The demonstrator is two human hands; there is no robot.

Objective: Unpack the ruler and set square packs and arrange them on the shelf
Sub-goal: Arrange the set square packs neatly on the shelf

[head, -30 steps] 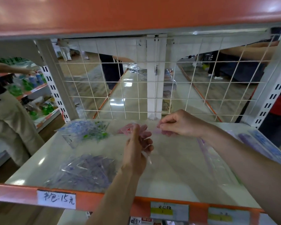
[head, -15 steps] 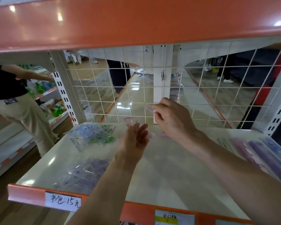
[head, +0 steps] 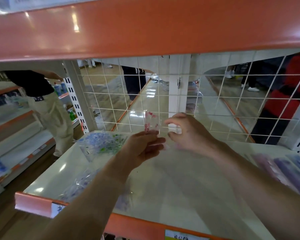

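The left hand [head: 142,148] pinches the bottom of the pack [head: 151,122], which stands above its fingers, and the right hand [head: 189,135], half curled, is just beside it, its hold unclear.

A shop interior: a white metal shelf [head: 171,179] with orange edging is carrying price labels [head: 184,237], and a person [head: 47,104] is standing at neighbouring racks [head: 16,118] holding bottles [head: 59,87].

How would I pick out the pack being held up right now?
Look at the white shelf with the wire grid behind it. In front of the grid, the left hand holds a clear pack upright, the right hand close beside it. It alone has red-pink print; the blue-green pile and purple packs lie on the shelf.
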